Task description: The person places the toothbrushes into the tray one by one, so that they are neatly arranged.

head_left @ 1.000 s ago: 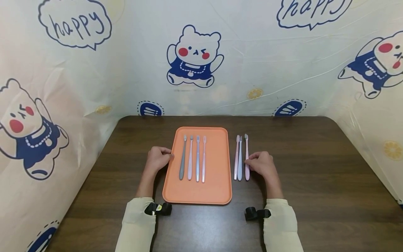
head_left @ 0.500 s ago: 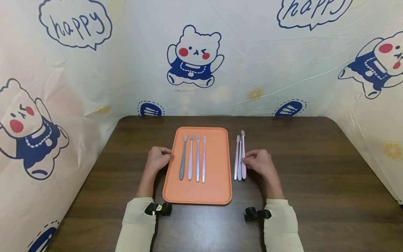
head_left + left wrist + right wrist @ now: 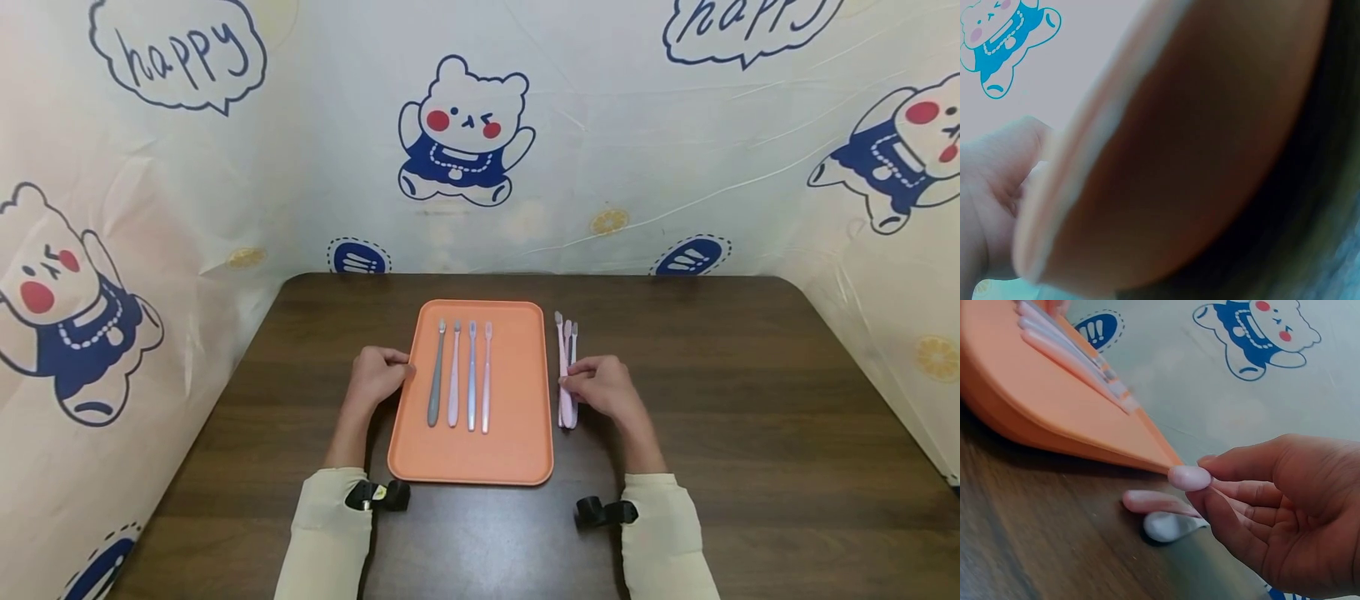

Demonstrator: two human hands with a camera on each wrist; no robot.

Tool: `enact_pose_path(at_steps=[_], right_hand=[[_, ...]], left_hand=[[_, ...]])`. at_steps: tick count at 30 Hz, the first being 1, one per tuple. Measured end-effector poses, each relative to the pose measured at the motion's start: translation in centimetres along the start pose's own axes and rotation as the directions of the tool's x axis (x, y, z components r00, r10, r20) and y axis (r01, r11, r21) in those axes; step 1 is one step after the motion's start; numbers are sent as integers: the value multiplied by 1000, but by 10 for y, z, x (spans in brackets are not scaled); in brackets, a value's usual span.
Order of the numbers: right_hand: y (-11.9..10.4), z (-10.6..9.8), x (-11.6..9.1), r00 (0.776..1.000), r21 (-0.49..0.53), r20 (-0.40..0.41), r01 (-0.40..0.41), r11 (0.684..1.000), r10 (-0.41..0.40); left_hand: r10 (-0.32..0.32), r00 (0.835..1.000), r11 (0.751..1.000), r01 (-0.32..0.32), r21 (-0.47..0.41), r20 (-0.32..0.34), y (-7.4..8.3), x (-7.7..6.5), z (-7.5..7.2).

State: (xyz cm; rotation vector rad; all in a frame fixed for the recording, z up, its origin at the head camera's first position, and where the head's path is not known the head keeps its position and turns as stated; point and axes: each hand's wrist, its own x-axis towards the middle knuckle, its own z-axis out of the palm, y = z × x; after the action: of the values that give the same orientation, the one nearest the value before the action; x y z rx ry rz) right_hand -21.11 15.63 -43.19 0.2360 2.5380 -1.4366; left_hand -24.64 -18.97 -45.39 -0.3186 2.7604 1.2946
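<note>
My right hand (image 3: 606, 387) pinches a pale pink-purple toothbrush (image 3: 1189, 478) between thumb and fingers, just right of the orange tray (image 3: 471, 458). Under and beside it on the table lie a pink toothbrush (image 3: 1154, 502) and a pale blue one (image 3: 1169, 526), partly covered in the head view. Several toothbrushes stand side by side lengthwise on the tray: a grey-green one (image 3: 435, 375), a lilac one (image 3: 453, 375), a blue one (image 3: 472, 375) and a pink one (image 3: 487, 375). My left hand (image 3: 375, 375) grips the tray's left rim; its fingertips are partly hidden.
The brown wooden table (image 3: 750, 400) extends to both sides of the tray. Behind it hangs a pale curtain (image 3: 600, 150) with printed bears. A black wrist camera (image 3: 378, 497) sits on the left sleeve, another (image 3: 606, 512) on the right.
My right hand has moved left with the pinched toothbrush, passing it over the two lying on the table toward the tray. The left hand and tray have stayed in place.
</note>
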Motion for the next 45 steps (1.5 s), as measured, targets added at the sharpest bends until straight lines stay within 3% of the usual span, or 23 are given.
enact_pose_path(at_steps=[24,45], right_hand=[[-8,25,-2,997,-54,43,67,996,-65],[-32,50,4,995,-68,76,65,996,-60]], left_hand=[[8,1000,1000,-8,9,14,-3,0,8],[-7,1000,1000,7,14,13,0,7,2]])
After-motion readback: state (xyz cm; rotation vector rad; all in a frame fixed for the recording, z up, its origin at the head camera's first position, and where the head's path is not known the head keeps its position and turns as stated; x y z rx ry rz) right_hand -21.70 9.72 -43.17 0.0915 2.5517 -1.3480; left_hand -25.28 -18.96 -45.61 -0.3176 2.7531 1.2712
